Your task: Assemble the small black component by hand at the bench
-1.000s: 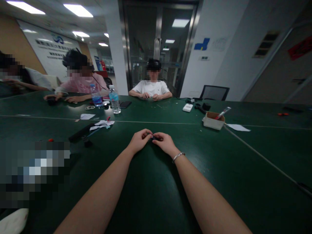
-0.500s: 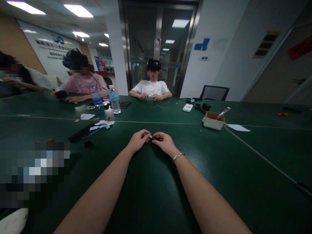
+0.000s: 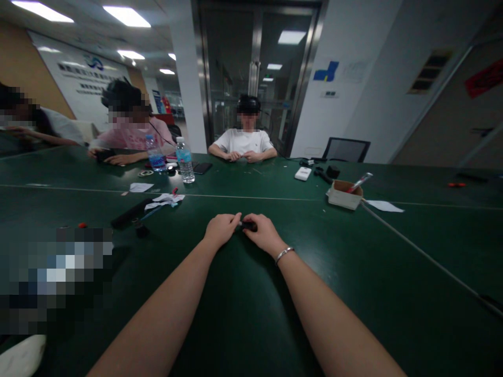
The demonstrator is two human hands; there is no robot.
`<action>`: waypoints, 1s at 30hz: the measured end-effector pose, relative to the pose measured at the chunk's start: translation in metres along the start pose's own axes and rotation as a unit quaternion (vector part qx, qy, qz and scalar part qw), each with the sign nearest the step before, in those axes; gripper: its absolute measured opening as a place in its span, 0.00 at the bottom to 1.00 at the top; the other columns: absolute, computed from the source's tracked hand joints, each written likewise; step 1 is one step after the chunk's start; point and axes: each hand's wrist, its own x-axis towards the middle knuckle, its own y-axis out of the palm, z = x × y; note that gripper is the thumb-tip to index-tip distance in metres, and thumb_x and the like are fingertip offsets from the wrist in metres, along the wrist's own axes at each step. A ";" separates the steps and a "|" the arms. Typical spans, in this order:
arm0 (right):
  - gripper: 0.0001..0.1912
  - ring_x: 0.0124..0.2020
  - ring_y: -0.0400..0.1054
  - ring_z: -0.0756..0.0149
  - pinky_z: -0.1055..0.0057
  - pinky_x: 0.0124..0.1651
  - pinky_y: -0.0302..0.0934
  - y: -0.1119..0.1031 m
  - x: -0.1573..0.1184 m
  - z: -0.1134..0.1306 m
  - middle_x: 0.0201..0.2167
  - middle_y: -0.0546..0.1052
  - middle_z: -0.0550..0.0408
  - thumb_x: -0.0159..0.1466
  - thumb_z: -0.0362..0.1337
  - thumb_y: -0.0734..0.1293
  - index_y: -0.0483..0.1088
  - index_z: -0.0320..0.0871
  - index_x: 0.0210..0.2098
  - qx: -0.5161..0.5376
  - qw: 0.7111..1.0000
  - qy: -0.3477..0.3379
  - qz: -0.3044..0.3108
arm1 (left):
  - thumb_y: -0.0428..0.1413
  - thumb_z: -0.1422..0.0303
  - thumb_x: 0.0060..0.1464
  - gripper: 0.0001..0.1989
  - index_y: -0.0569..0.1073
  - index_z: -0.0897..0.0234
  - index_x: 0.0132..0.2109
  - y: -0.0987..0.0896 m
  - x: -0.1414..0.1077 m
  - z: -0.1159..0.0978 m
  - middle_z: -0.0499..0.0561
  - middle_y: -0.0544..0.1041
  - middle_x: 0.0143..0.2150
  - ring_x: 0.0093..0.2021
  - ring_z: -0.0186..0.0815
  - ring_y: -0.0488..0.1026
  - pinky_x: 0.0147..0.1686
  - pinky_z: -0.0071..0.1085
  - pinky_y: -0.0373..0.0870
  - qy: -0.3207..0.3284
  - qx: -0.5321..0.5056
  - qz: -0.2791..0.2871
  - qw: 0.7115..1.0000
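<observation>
Head: dark object between hands.

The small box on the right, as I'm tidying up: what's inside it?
A slim, shiny stick, red at its lower end, leans out of the box. The front wall hides the bottom and anything there.

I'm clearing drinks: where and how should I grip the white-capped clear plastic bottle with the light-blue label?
Likely around the middle of the white-capped bottle, from its near right side: its round body stands upright, with a blue-capped clear plastic bottle close on its left.
</observation>
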 end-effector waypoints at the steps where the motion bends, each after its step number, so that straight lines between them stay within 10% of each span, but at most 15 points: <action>1: 0.12 0.34 0.66 0.65 0.67 0.40 0.60 0.000 0.000 0.001 0.33 0.75 0.54 0.54 0.29 0.69 0.72 0.43 0.38 -0.009 1.000 -0.009 0.001 | 0.37 0.52 0.61 0.29 0.74 0.62 0.27 0.000 0.000 -0.001 0.52 0.76 0.28 0.29 0.36 0.69 0.27 0.29 0.55 -0.004 0.012 0.000 1.000; 8: 0.14 0.36 0.67 0.65 0.68 0.41 0.61 0.002 0.001 0.000 0.37 0.75 0.52 0.54 0.29 0.69 0.71 0.42 0.41 0.014 1.000 0.006 -0.005 | 0.38 0.53 0.62 0.26 0.75 0.61 0.33 -0.001 -0.003 -0.009 0.52 0.76 0.36 0.37 0.37 0.71 0.32 0.29 0.58 0.038 0.064 -0.075 0.994; 21: 0.10 0.34 0.67 0.68 0.69 0.39 0.63 0.006 0.004 -0.011 0.35 0.72 0.53 0.51 0.31 0.72 0.73 0.40 0.34 0.045 0.995 0.068 -0.050 | 0.40 0.56 0.62 0.20 0.69 0.61 0.34 0.009 0.003 0.001 0.50 0.74 0.32 0.32 0.35 0.70 0.30 0.28 0.59 0.025 -0.085 -0.045 0.995; 30: 0.14 0.32 0.69 0.69 0.73 0.36 0.63 -0.017 0.006 -0.023 0.31 0.76 0.55 0.49 0.35 0.74 0.75 0.41 0.36 0.107 0.984 0.132 0.059 | 0.39 0.53 0.61 0.21 0.68 0.61 0.34 0.010 0.006 0.011 0.48 0.72 0.28 0.29 0.34 0.69 0.29 0.28 0.61 -0.008 -0.164 -0.047 0.985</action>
